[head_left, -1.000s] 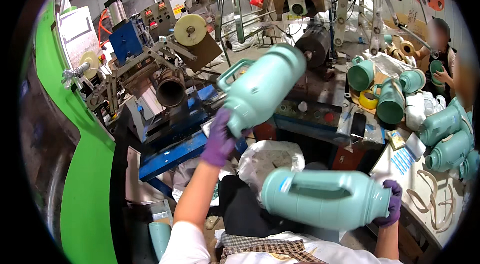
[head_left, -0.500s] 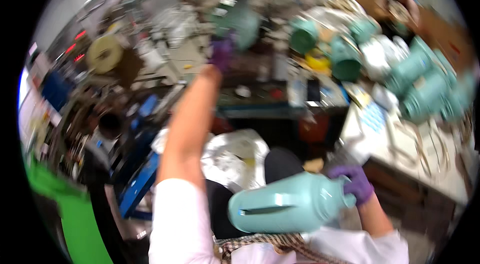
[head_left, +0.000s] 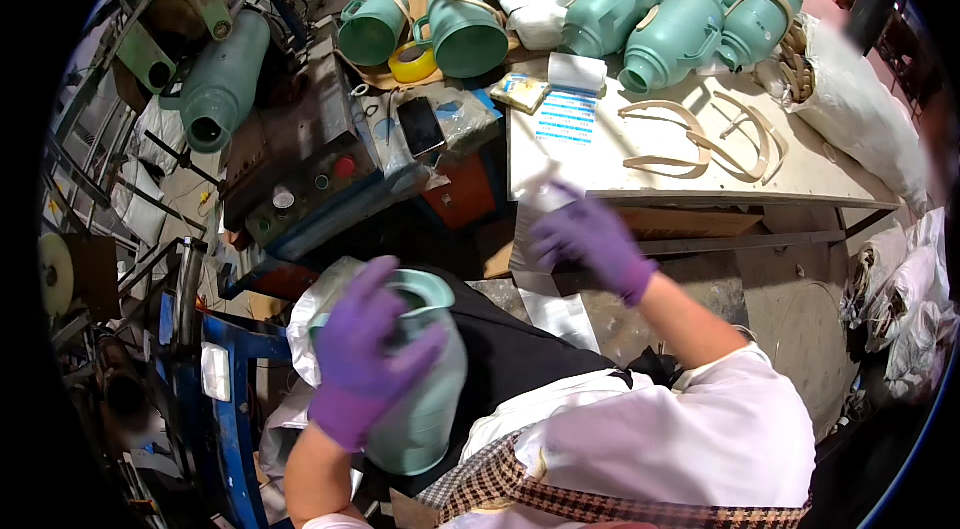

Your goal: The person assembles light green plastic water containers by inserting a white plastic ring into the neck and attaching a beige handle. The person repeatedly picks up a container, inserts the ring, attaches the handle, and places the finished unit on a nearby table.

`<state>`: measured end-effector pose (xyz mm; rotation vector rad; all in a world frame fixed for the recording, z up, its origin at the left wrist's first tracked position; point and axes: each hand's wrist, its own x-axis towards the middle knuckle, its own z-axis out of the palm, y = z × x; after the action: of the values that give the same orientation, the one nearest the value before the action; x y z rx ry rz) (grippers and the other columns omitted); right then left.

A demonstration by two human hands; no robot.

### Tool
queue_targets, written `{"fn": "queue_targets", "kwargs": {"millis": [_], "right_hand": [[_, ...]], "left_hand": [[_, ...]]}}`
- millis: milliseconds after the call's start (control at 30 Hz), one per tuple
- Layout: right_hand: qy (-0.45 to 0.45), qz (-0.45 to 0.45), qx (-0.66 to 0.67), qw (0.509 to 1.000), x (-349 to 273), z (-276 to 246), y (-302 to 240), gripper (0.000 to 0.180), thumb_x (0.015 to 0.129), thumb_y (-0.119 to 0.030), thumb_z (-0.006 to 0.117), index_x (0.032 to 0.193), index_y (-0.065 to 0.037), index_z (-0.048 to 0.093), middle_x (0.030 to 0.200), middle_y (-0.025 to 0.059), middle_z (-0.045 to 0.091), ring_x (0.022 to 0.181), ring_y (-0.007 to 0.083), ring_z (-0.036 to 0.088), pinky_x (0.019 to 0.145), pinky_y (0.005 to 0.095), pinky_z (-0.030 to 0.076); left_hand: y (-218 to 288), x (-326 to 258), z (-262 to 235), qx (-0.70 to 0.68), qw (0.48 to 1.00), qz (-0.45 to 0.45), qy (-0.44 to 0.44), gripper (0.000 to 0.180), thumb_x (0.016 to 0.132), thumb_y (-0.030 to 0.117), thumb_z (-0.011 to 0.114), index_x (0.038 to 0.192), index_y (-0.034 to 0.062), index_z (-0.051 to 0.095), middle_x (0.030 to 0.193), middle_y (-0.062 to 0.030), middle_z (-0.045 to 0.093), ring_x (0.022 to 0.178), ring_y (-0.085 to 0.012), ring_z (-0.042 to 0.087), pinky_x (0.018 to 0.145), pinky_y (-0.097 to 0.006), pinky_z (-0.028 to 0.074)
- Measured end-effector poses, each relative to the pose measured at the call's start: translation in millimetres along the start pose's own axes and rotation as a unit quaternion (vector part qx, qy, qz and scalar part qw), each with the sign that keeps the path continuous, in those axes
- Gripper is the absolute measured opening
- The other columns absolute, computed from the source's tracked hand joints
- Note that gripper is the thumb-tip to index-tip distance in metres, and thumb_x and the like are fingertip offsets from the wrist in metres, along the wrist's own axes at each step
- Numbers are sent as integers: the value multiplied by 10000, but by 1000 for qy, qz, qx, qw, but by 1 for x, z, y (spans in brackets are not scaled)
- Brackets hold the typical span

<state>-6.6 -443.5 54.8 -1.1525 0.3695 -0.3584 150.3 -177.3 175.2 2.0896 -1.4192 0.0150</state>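
Note:
A pale green thermos flask shell (head_left: 428, 419) rests upright, slightly tilted, on my lap with its open mouth up. My left hand (head_left: 365, 359), in a purple glove, grips it near the neck, thumb and fingers spread around the upper side. At the table's near edge, my purple-gloved right hand (head_left: 590, 239) is closed on a white strip of blue-printed labels (head_left: 566, 119). The fingertips are blurred there. The strip runs over the edge and hangs down beneath that hand.
More green flask shells (head_left: 672, 34) lie on the white table (head_left: 800, 184), beside beige strap handles (head_left: 665, 134). A machine (head_left: 300, 144) at left holds another flask (head_left: 228, 79). Nearby are a phone (head_left: 421, 126), yellow tape (head_left: 412, 62) and a blue frame (head_left: 240, 419).
My view has swung right. The flask has passed from my right hand to my left and turned from lying to upright. My left hand has left the machine; my right has reached the labels.

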Motion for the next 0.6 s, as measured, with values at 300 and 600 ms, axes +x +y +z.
{"fn": "queue_targets", "kwargs": {"millis": [300, 600], "right_hand": [[116, -68, 264, 955, 16, -398, -12, 421, 1041, -446, 401, 1160, -78, 565, 996, 38, 580, 897, 171, 527, 819, 336, 408], [462, -39, 238, 854, 36, -471, -3, 424, 1034, -330, 364, 1333, -157, 610, 1347, 114, 597, 1203, 341, 572, 975, 540, 484]], "left_hand": [[-108, -60, -77, -370, 840, -316, 240, 365, 905, 275, 651, 1148, 6, 693, 1064, -69, 694, 973, -158, 644, 923, -326, 504], [-181, -173, -28, -285, 899, -278, 185, 460, 1001, 402, 553, 1259, 30, 632, 1122, -100, 654, 1010, -178, 624, 918, -305, 492]]}}
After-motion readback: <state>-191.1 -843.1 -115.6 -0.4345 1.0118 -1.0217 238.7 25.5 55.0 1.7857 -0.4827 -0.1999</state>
